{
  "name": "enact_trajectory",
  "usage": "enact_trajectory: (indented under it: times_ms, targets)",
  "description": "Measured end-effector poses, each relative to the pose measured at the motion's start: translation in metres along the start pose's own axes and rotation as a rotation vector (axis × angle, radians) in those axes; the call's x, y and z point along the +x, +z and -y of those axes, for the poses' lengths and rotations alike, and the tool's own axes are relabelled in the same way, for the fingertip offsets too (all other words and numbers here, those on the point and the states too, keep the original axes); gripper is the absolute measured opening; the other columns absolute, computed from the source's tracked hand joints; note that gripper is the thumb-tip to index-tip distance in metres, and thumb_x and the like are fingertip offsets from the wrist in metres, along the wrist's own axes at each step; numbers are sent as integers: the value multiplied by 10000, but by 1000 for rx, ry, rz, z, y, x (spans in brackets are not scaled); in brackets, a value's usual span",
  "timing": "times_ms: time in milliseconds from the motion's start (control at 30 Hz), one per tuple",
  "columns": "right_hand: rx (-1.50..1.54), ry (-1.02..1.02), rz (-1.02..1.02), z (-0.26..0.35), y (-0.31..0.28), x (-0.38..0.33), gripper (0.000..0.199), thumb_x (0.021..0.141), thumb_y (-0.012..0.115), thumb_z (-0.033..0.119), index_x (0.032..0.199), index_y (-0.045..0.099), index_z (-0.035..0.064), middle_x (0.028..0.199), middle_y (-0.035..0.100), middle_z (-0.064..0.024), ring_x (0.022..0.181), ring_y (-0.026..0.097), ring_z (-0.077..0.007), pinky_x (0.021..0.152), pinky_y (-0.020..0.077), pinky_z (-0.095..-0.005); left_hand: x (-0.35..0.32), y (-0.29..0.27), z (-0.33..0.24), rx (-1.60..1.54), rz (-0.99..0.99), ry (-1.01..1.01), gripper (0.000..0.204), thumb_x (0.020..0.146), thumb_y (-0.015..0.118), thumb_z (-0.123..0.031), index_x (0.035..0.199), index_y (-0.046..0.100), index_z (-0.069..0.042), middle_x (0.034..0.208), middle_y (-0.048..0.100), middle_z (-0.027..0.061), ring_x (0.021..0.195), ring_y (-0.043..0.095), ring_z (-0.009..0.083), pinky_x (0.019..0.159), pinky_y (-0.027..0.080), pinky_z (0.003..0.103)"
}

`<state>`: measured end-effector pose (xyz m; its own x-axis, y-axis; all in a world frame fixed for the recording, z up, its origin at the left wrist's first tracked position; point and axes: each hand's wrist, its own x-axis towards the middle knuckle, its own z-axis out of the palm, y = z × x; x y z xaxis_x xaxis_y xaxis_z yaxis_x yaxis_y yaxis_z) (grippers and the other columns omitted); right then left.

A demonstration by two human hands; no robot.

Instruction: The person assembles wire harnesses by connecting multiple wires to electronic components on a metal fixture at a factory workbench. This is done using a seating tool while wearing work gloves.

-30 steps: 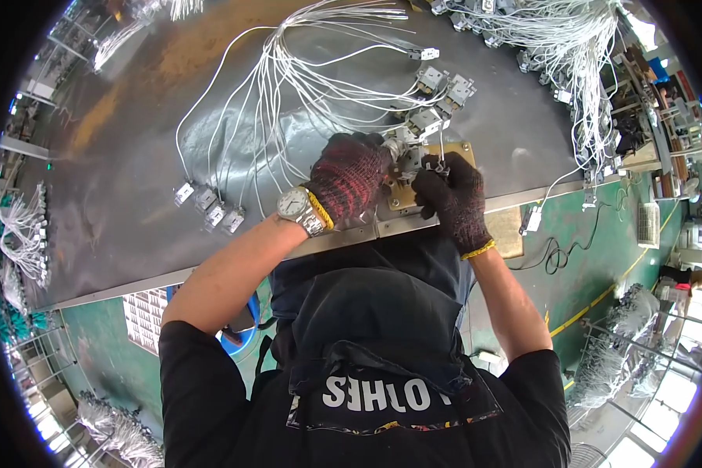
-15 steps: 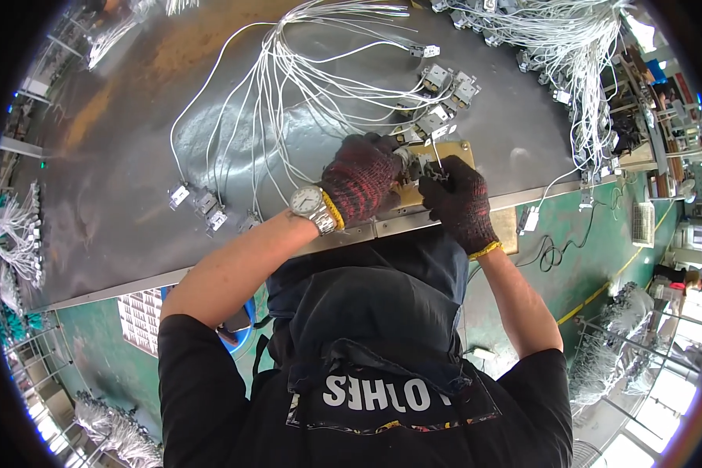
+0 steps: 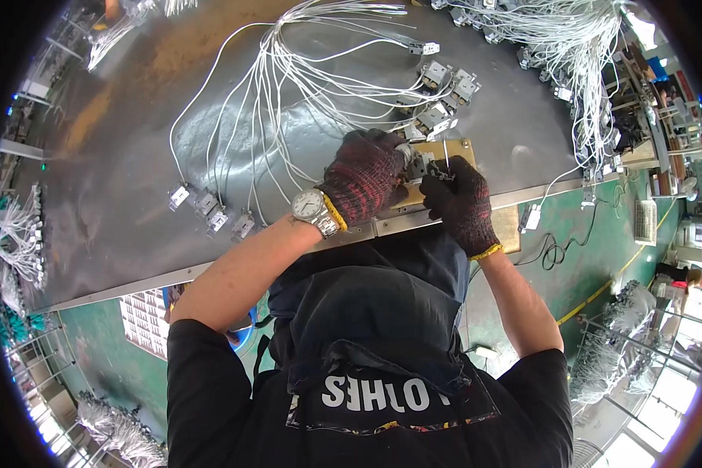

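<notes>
From the head view, I cannot make out much of the small metal part (image 3: 423, 165). It sits on the yellowish plate (image 3: 454, 148) at the near edge of the grey surface (image 3: 117, 179), and both gloved hands crowd over it. My left hand (image 3: 364, 175), in a dark red-flecked glove, curls over the part's left side and hides it; I see the fingers bent around it, grasping it. My right hand (image 3: 459, 201), in a dark glove, is clenched beside the part, pinching something thin; a thin upright pin or wire (image 3: 445, 150) rises just above its knuckles, its long axis running away from me toward the far edge. Whether that pin belongs to the part or to a tool I cannot tell. A wristwatch (image 3: 310, 206) shows on my left wrist. White wires (image 3: 288, 86) fan across the surface from the far side, ending in small connector blocks (image 3: 210, 209) to my left and similar metal parts (image 3: 444, 86) just beyond the plate. My apron and chest block the surface's near underside.
</notes>
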<state>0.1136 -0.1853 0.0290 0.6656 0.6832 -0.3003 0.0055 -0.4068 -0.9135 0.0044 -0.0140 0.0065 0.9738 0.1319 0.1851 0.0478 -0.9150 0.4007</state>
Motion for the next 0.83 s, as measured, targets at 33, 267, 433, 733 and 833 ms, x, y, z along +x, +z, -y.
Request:
enact_trajectory:
  times_ms: [33, 267, 433, 733, 833]
  targets:
    - [8, -8, 8, -2, -3, 1, 164, 953, 702, 135, 1036, 613, 26, 815, 682, -54, 667, 652, -107, 534, 532, -266, 1, 0, -1, 21, 32, 2, 647, 716, 841, -368, 1265, 658, -78, 1354, 632, 125, 1223, 603, 343, 1059, 424, 489]
    - [-454, -510, -116, -23, 5, 1, 166, 921, 726, 139, 1024, 639, 43, 796, 694, -106, 698, 696, -206, 627, 549, -349, 0, -1, 3, 10, 61, 30, 605, 747, 822, -417, 1240, 682, -94, 1303, 658, 135, 1186, 628, 329, 1006, 451, 484]
    - [-490, -469, -67, -15, 2, -1, 194, 907, 745, 143, 1057, 658, 55, 827, 701, -135, 729, 709, -241, 681, 543, -356, 12, 8, -4, 58, 135, -48, 414, 761, 808, -436, 989, 719, -102, 1000, 740, 117, 966, 693, 329, 871, 512, 458]
    - [-242, -305, 98, -6, -54, -12, 383, 991, 609, 73, 1372, 602, 40, 1054, 677, -36, 818, 625, -97, 665, 557, -279, 17, 15, -7, 61, 31, 38, 408, 800, 781, -459, 1015, 717, -118, 915, 738, 118, 874, 702, 298, 784, 496, 455]
    - [-390, -325, 183, -7, -70, -16, 460, 1008, 579, 67, 1466, 544, 86, 1116, 657, -20, 809, 607, -75, 642, 561, -242, 21, 19, -14, 150, 64, -15, 414, 800, 792, -451, 1044, 714, -125, 932, 746, 96, 893, 702, 317, 841, 482, 459]
